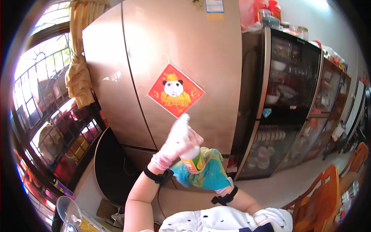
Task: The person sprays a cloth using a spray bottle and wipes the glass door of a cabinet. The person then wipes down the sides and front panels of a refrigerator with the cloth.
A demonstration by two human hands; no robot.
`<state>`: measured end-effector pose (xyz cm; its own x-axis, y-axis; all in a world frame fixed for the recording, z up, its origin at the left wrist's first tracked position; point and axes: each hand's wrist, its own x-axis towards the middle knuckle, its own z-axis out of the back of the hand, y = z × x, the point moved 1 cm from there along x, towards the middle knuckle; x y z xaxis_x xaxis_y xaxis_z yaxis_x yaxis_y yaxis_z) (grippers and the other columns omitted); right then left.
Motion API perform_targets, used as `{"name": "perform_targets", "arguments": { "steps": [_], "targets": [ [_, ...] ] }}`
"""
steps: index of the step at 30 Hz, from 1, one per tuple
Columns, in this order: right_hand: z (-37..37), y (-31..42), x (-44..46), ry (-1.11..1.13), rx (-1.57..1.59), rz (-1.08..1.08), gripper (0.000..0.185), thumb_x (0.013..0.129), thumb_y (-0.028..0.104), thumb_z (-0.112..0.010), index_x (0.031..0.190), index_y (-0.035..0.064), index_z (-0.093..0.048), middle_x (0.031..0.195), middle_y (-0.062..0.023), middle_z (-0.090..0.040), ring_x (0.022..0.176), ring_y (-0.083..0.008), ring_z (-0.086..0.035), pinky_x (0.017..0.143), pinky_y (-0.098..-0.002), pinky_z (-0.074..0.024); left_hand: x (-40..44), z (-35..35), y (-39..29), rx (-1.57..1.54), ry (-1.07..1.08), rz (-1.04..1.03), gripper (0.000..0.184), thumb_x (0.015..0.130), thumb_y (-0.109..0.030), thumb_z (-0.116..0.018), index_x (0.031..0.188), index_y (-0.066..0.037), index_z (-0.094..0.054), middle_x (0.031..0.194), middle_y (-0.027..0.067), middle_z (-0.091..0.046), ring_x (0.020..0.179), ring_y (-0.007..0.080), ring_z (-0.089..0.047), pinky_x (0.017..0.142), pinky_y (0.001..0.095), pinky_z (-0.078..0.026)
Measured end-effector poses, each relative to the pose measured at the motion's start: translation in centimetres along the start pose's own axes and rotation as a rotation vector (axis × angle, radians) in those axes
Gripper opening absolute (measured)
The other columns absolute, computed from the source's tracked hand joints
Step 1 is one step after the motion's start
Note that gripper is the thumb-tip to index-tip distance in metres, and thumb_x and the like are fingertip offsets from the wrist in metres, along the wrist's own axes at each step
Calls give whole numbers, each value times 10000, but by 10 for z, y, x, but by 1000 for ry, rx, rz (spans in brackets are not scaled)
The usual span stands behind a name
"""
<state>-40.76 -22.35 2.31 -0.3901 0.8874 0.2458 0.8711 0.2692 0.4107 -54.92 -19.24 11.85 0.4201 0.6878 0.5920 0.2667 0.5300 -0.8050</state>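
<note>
Right grip is hidden behind the blue-and-yellow cloth; just a bit of cuff shows, can't make out fingers. Left grip is blown out by glare, finger edges soft. Label on the spray bottle too blurred to read. Fridge cropped by the top edge, notice print too small. Shirt cut off at the bottom.

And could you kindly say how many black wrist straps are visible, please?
2: one black strap around the left forearm, another black strap around the right forearm.
</note>
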Motion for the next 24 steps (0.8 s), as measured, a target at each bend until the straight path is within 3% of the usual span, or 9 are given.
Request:
{"name": "perform_targets", "arguments": {
  "steps": [2, 6, 10, 13, 16, 17, 19, 21, 24],
  "targets": [
    [-6, -12, 4, -24, -41, 37, 389, 790, 406, -699, 1051, 167, -537, 1014, -81, -566, 906, -220, -575, 746, -368, -446, 5, 4, 7, -66, -48, 115, 756, 826, -102, -662, 1480, -19, -291, 918, 25, -586, 878, 160, -597, 878, 343, -477],
    [-9, -33, 7, -12, -298, 57, 406, 823, 392, -699, 1143, 219, -519, 1079, -61, -570, 899, -189, -594, 724, -333, -482, 2, 22, -11, 185, -293, 278, 621, 830, -169, -691, 1387, -45, -446, 1128, 50, -586, 999, 156, -576, 886, 310, -473],
    [-21, -49, 3, 36, -152, 58, 441, 856, 378, -700, 1234, 272, -500, 1143, -41, -574, 891, -158, -613, 703, -297, -518, -3, 10, -36, -27, -260, -23, 621, 804, -278, -738, 1322, -38, -496, 1169, 74, -616, 960, 173, -627, 852, 324, -502],
    [-26, -54, 6, 8, -132, 47, 477, 881, 368, -700, 1303, 311, -486, 1192, -26, -577, 885, -134, -628, 687, -270, -544, -13, 33, -39, -54, -226, 104, 655, 813, -342, -759, 1325, -33, -490, 1135, 77, -618, 899, 182, -643, 826, 332, -514],
    [-27, -63, 15, -194, 130, -2, 379, 882, 406, -676, 1201, 230, -570, 1072, -18, -625, 811, -210, -633, 676, -364, -564, -21, 55, -38, -33, -242, 105, 658, 839, -378, -754, 1324, -26, -483, 1093, 80, -616, 870, 178, -650, 804, 335, -525],
    [-36, -56, 18, -182, 612, -412, 357, 885, 361, -684, 1197, 218, -583, 1091, -13, -628, 888, -198, -631, 743, -365, -561, -22, 58, -40, -37, -304, 80, 651, 848, -371, -750, 1329, -29, -474, 1080, 79, -613, 868, 175, -651, 800, 332, -526],
    [-44, -45, 26, -167, 1084, -851, 337, 888, 316, -692, 1192, 206, -596, 1110, -8, -632, 965, -187, -630, 811, -367, -558, -24, 86, -48, 67, -438, 42, 601, 869, -234, -718, 1362, -59, -423, 1129, 87, -604, 934, 224, -648, 841, 341, -513],
    [-38, -44, 40, -146, 631, -476, 245, 873, 220, -708, 1109, 202, -644, 1041, 42, -659, 994, -145, -623, 847, -354, -555, -26, 112, -69, 25, -576, -28, 582, 849, -146, -682, 1367, -72, -426, 1174, 80, -599, 1014, 240, -628, 879, 341, -499],
    [-34, -42, 61, -35, 264, -211, 240, 883, 174, -692, 1117, 201, -645, 1084, 56, -660, 1023, -135, -615, 864, -358, -548, -33, 158, -102, 210, -676, -81, 568, 820, -57, -624, 1356, -86, -437, 1211, 79, -592, 1070, 247, -609, 899, 341, -487]
  ]
}}
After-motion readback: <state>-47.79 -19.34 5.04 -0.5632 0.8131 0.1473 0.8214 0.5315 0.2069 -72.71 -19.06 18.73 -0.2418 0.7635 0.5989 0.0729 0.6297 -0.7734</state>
